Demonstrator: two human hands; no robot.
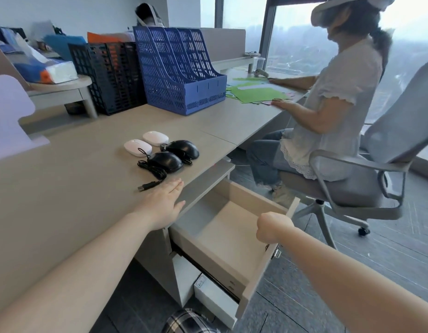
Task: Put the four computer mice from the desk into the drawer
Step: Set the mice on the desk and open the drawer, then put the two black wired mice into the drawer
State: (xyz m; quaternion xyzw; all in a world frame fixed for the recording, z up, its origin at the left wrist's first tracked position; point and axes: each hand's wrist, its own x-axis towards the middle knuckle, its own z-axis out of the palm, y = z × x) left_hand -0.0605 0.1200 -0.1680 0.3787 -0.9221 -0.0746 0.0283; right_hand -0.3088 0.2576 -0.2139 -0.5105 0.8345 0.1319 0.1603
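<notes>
From the head camera, the four mice sit in a tight cluster on the worktop [76,169], all at about twelve o'clock from the left hand [163,203]. The near black mouse [166,161] is closest to that hand, with its coiled black cable [151,170] trailing to a USB plug [145,186] just beside the fingertips at their ten o'clock. The far black mouse [183,148] lies at one o'clock of the near one, almost touching it. The two white mice, one nearer [137,147] and one farther [155,138], rest at ten to eleven o'clock of the black pair.

The left hand lies flat and open, palm down on the worktop edge, fingers together and holding nothing, forearm stretched out from the lower left. The right hand [274,227] is curled closed over the front panel of the open drawer [232,234], gripping its top edge, knuckles up, forearm coming in from the lower right. The drawer sits at four o'clock of the mice, pulled out below the worktop, its inside bare.

No readable writing shows on the mice or drawer.
</notes>
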